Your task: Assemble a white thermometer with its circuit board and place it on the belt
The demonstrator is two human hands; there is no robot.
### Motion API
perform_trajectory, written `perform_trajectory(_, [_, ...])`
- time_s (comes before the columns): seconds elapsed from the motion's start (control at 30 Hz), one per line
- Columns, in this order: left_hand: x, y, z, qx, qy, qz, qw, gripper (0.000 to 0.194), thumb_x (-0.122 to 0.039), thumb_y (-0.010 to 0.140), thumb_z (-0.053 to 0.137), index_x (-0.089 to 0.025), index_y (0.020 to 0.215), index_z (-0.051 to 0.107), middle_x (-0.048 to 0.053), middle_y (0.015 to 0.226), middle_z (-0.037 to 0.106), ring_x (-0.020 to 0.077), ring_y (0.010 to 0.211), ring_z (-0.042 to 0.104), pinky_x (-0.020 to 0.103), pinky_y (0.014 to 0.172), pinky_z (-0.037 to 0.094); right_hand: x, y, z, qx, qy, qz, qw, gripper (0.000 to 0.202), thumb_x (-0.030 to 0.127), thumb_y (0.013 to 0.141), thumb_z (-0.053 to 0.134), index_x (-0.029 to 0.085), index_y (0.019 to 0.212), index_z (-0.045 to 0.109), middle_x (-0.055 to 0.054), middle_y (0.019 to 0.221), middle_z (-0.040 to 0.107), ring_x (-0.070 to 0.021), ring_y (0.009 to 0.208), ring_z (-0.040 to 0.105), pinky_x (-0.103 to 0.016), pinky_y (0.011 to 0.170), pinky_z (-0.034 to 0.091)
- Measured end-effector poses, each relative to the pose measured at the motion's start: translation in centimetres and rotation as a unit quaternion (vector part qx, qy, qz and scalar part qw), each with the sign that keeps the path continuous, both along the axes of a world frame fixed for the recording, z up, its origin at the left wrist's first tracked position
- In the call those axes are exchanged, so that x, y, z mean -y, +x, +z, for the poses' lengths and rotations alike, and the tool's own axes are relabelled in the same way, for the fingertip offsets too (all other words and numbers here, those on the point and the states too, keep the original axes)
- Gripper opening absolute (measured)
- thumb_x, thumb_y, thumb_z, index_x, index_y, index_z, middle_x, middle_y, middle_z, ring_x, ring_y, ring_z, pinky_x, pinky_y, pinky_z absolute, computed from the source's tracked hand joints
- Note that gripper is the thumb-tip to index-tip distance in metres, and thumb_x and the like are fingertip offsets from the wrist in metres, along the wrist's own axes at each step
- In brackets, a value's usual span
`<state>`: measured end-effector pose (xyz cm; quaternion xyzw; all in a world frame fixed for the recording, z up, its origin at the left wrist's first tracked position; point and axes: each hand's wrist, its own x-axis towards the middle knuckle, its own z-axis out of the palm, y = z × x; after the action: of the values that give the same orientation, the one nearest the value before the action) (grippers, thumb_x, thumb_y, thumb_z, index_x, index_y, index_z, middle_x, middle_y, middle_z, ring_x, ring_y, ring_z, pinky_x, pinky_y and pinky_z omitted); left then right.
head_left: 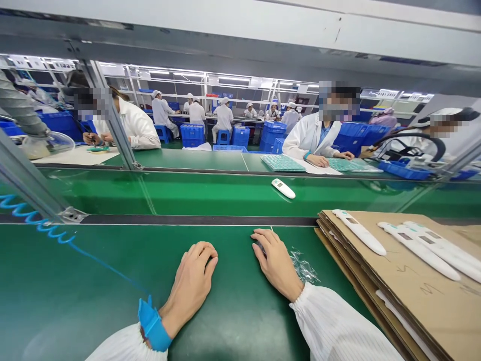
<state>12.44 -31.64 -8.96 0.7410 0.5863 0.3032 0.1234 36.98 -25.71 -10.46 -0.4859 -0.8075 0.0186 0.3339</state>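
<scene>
My left hand (193, 278) rests on the green worktop (233, 321), its fingers loosely bent and nothing visible in it. A blue wrist strap (154, 326) is around that wrist. Palm down to the right, my right hand (276, 260) has its fingers apart; a small dark patch shows under the fingertips, too little to name. Crumpled clear plastic pieces (303, 265) lie beside it, partly behind the wrist. Ahead, on the green belt, sits a white handheld device with a small screen, like a thermometer (283, 188). Neither hand touches it.
Stacked cardboard sheets (406, 291) at the right bear several similar white devices (361, 233). A blue coiled cord (48, 228) runs from the left towards my wrist strap. Metal posts (112, 118) stand at the belt. Opposite, a co-worker (311, 135) sits by green trays (283, 163).
</scene>
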Motion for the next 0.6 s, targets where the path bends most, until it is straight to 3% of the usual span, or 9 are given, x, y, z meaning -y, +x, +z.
perform_trajectory(0.6, [0.17,0.12,0.62,-0.005,-0.019,-0.001,1.000,0.024,-0.026,0.104,0.037,-0.023,0.095,0.059,0.005,0.111,0.063,0.0223,0.101,0.059,0.041,0.084,0.043,0.10,-0.04,0.22,-0.004,-0.004,0.002,1.000,0.024,0.024,0.100,0.047,0.020,0.117,0.064,-0.011,0.128,0.065,-0.0264,0.118,0.059,-0.048,0.099,0.051])
